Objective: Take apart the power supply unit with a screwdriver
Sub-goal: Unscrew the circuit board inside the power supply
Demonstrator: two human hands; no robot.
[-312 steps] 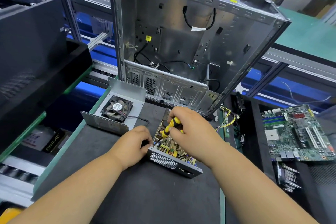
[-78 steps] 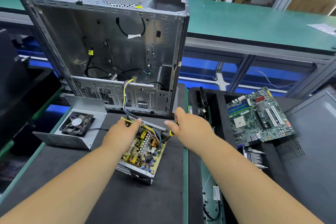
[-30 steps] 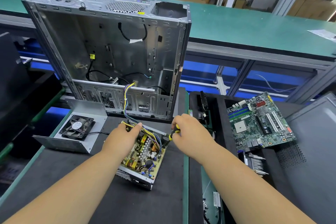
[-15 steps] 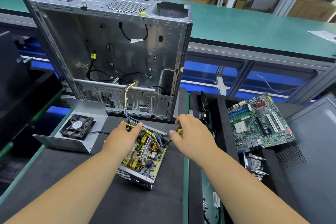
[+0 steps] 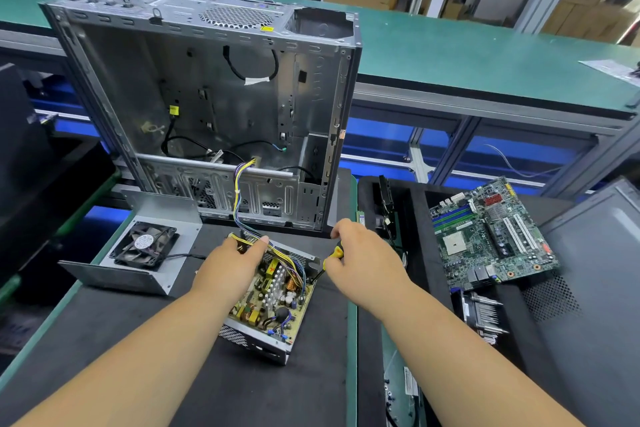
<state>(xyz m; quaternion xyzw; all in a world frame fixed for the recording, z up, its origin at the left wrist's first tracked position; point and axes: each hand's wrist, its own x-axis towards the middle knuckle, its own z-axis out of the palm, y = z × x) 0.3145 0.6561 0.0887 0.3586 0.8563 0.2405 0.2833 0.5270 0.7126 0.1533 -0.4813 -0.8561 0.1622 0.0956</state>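
The open power supply unit [image 5: 268,308] lies on the black mat, its circuit board facing up and its coloured cable bundle [image 5: 239,194] running up into the computer case. My left hand [image 5: 235,262] rests on the unit's far left corner, fingers over the wires. My right hand [image 5: 363,258] grips a yellow-and-black screwdriver [image 5: 334,253], whose dark shaft points down-left at the unit's far right corner. The tip is hidden by the unit's wall.
An empty metal computer case [image 5: 214,107] stands upright just behind the unit. The removed cover with a black fan [image 5: 143,246] lies at left. A green motherboard [image 5: 491,236] and a heatsink [image 5: 483,315] lie in black trays at right.
Between ten and three seconds ago the unit turned and its wires were laid over the case. In the last second my right hand re-gripped the screwdriver handle at the same corner; my left hand stayed.
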